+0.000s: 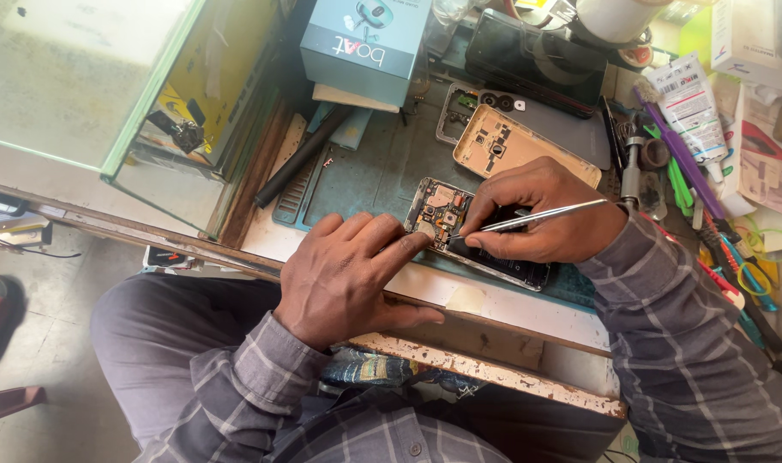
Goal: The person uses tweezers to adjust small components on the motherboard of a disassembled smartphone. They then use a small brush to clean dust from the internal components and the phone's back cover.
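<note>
An opened phone [447, 210] lies on a teal work mat [369, 171], its circuit board showing. My left hand [348, 274] rests flat beside it, fingertips pressing the phone's near edge. My right hand [537, 214] grips metal tweezers [541, 214] whose tips point down at the board. Behind the phone lies a gold-coloured back cover [515, 146], and further back a grey phone frame [571, 124].
A teal box [365, 43] stands at the back. A black phone [537, 56] lies past the frame. Tools, a glue tube [691, 107] and coloured picks crowd the right side. A glass display case [108, 94] is on the left. A long black bar [301, 154] lies across the mat.
</note>
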